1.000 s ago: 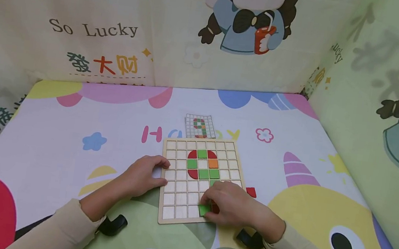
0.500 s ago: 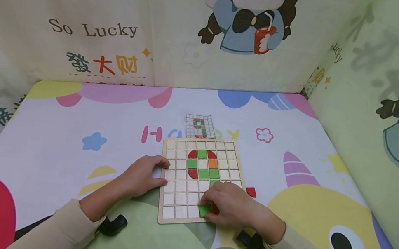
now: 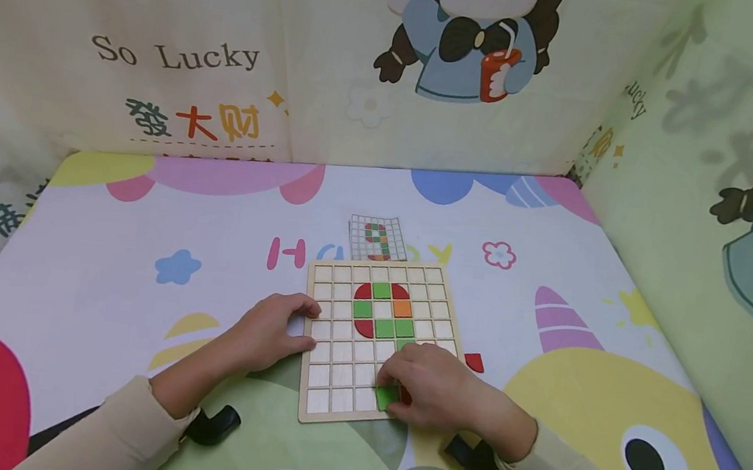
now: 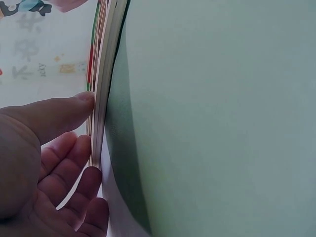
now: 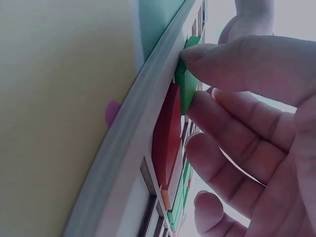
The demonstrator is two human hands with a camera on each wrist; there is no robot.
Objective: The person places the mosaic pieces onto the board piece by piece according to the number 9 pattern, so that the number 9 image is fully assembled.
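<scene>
A wooden grid board [image 3: 331, 374] lies on the table, partly filled with red, green and orange tiles. My right hand [image 3: 435, 386] is over its near right part, pinching a green square tile [image 5: 189, 84] between thumb and fingers. In the right wrist view that tile is slightly tilted at a bottom-row cell, beside a red tile [image 5: 167, 136]. An orange tile [image 5: 172, 177] shows behind the red one. My left hand [image 3: 269, 331] touches the board's left edge with thumb and fingertips, its fingers loosely bent. The right hand hides several cells in the head view.
A small printed card [image 3: 376, 239] with a coloured grid pattern lies just beyond the board. One loose red tile [image 3: 474, 362] is right of the board. A patterned cloth [image 3: 246, 203] covers the table, and printed curtains [image 3: 327, 64] stand behind and to the right.
</scene>
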